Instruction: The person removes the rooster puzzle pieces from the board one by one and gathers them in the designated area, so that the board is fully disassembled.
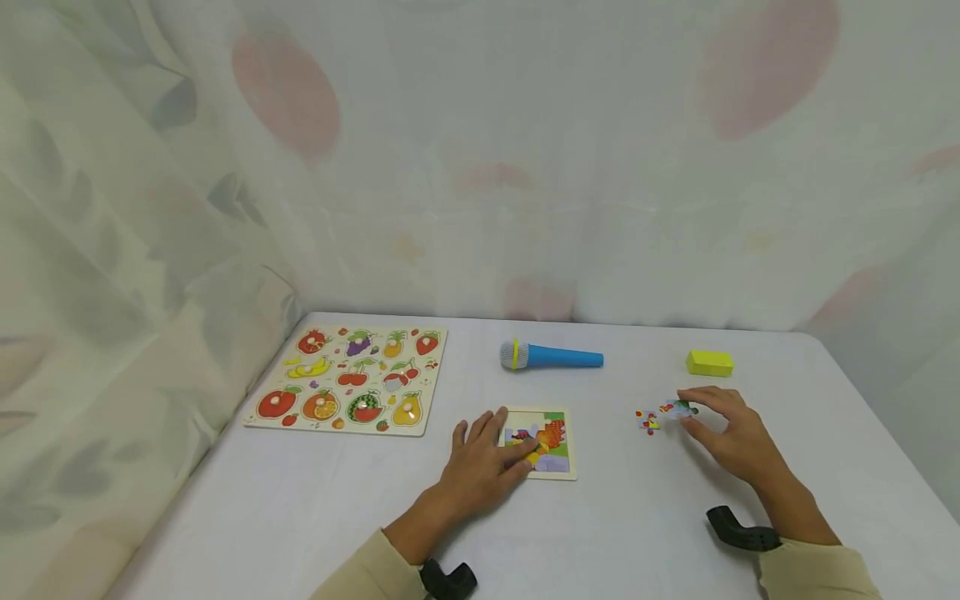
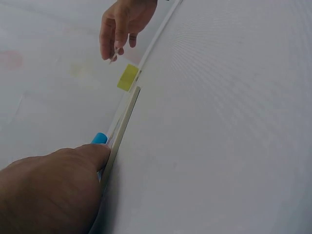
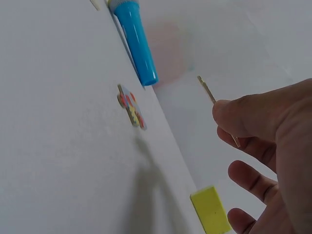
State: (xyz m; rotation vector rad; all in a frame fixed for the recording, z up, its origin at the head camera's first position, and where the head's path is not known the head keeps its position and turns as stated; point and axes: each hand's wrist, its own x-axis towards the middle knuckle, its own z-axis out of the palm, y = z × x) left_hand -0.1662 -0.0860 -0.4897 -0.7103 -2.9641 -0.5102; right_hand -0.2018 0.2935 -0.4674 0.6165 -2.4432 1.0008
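Observation:
In the head view my left hand [image 1: 483, 467] rests on a small framed jigsaw puzzle [image 1: 555, 462], fingers over its left side and colourful picture. The left wrist view shows the board's pale edge [image 2: 126, 119] beside that hand [image 2: 53, 187]. My right hand [image 1: 731, 433] pinches a jigsaw piece [image 1: 678, 408] between thumb and forefinger. In the right wrist view this piece [image 3: 208, 90] is seen edge-on, held above the table, with the other fingers loosely bent. Another jigsaw piece [image 1: 648, 422], with red and yellow on it, lies on the table to the left of my right hand.
A fruit peg puzzle board [image 1: 345, 379] lies at the back left. Behind the small puzzle is a blue toy microphone [image 1: 562, 357]. A yellow block [image 1: 709, 363] lies beyond my right hand. Patterned cloth [image 1: 555, 167] hangs behind the white table [image 1: 600, 533].

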